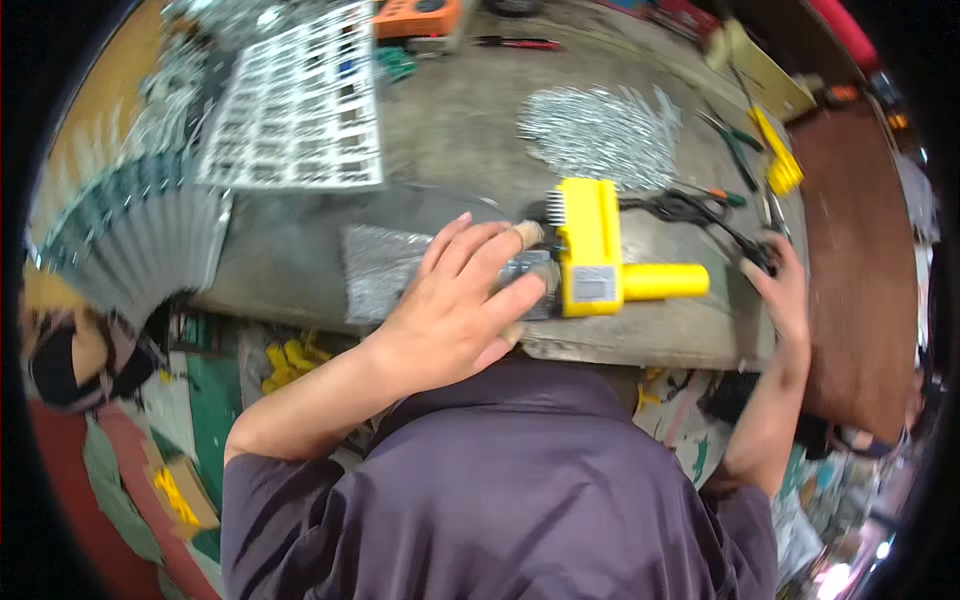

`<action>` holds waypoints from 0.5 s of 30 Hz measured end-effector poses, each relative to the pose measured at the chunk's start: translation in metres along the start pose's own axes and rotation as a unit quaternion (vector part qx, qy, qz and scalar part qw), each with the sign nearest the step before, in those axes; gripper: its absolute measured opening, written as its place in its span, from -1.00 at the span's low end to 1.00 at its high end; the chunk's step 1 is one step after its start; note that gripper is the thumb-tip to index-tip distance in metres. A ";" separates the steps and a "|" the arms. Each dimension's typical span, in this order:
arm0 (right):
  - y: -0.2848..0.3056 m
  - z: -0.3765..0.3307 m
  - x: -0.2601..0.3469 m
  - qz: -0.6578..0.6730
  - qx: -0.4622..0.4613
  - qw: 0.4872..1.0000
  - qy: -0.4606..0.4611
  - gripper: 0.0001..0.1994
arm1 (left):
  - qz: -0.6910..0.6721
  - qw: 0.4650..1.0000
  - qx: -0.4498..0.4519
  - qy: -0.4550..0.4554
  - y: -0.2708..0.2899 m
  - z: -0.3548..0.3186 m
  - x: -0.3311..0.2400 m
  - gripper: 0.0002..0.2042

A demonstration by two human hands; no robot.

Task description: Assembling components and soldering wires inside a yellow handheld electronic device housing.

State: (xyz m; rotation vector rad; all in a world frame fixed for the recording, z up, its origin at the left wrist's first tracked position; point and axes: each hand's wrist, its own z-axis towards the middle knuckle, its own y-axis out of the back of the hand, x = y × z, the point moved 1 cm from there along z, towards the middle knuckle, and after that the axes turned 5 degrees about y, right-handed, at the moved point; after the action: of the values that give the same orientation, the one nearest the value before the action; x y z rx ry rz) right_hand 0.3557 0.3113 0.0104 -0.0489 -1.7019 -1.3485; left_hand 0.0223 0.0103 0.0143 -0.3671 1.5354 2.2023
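Observation:
A yellow tool [590, 245] with a boxy body, white teeth-like fins and a round handle lies near the table's front edge. My left hand [465, 290] spreads its fingers beside the tool's left side, over a clear bubble-wrap bag [375, 265]; whether the fingertips touch the tool I cannot tell. Tan covers wrap some of those fingertips. At the table's right edge my right hand [785, 285] closes on a black cord [690, 208], which lies bunched behind the tool's handle. The exact part of the cord in its fingers is partly hidden.
A heap of shiny metal pieces [600, 135] lies behind the tool. Pliers [735, 145] and a yellow-handled tool [780, 160] rest to the right, near a brown panel [850, 230]. At the left stand a white grid sheet [300, 110] and a fanned rack [140, 235].

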 end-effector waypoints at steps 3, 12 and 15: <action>0.024 0.003 0.020 0.037 0.036 0.996 0.080 -0.62 | 0.043 0.994 -0.009 0.096 0.004 -0.021 0.005 -0.37; 0.053 0.122 0.159 0.540 -0.028 0.799 0.262 -0.59 | 0.007 0.995 -0.081 0.059 0.026 -0.041 0.021 -0.32; -0.010 0.155 0.255 0.327 -0.132 0.877 0.327 -0.68 | 0.024 0.991 -0.104 0.074 0.036 -0.038 0.034 -0.34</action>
State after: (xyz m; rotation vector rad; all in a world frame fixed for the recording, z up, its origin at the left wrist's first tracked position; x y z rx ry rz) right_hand 0.1096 0.3046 0.1790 -0.2696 -0.8030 -0.9126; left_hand -0.0259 -0.0297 0.0152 -0.5753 1.4021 2.4298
